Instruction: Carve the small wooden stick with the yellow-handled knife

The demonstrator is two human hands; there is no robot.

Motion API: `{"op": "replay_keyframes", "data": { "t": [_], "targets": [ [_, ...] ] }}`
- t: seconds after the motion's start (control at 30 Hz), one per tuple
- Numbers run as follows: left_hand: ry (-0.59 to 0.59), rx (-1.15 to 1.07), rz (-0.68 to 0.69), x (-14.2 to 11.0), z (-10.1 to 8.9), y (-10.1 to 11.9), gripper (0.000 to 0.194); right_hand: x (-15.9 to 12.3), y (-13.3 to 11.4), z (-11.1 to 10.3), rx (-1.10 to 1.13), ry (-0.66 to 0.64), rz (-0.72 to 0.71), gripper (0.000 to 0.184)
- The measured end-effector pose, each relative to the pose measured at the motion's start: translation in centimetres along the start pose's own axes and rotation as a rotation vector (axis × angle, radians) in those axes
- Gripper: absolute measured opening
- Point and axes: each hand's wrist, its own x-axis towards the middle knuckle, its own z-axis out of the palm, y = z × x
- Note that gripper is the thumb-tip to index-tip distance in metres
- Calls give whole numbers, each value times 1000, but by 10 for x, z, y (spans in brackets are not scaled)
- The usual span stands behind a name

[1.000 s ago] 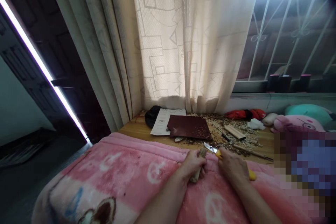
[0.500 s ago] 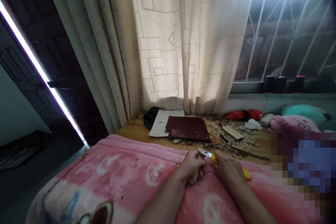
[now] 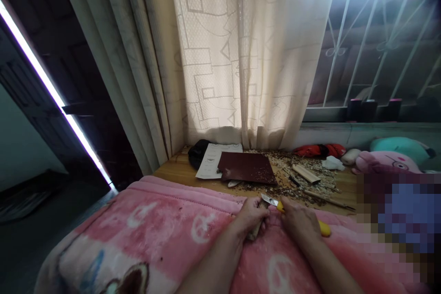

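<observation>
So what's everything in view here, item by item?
craft knife: one, yellow handle and steel blade, in right hand
wood piece: one, pale, in left hand
blanket: one, pink, under both hands
wooden ledge: one, honey-brown, beyond blanket
sandpaper sheet: one, dark red, on ledge
paper: one, white, beside sandpaper
wood shavings: many, pale, across ledge
wooden strip: one, pale, among shavings
plush pig: one, pink, far right
curtain: one, cream, behind ledge
window grille: one, white, right of curtain
left hand: gripping wood piece
right hand: gripping craft knife
</observation>
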Motion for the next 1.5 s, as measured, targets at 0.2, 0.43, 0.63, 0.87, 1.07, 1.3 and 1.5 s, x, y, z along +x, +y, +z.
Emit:
{"op": "replay_keyframes", "data": {
  "t": [0.2, 0.43, 0.63, 0.87, 1.07, 1.3, 1.5],
  "targets": [
    [-17, -7, -17, -4, -2, 5, 16, 1, -1, -2, 4, -19, -14, 15],
    [-12, -7, -44, -2, -5, 3, 16, 3, -2, 3, 0, -23, -1, 15],
    [-8, -7, -32, -1, -4, 3, 16, 5, -1, 5, 19, -9, 23, 16],
    [-112, -70, -30, -10, -4, 4, 20, 14, 18, 3, 21, -7, 148, 16],
    [-147, -114, 13, -6, -6, 1, 24, 11, 16, 2, 8, 39, 159, 13],
    [-159, -185, 58, -8, -5, 3, 30, 8, 14, 0, 24, 106, 96, 11],
    [-151, -186, 18, -6, -6, 2, 30, 2, 7, -1, 26, 97, 6, 10]
  ]
}}
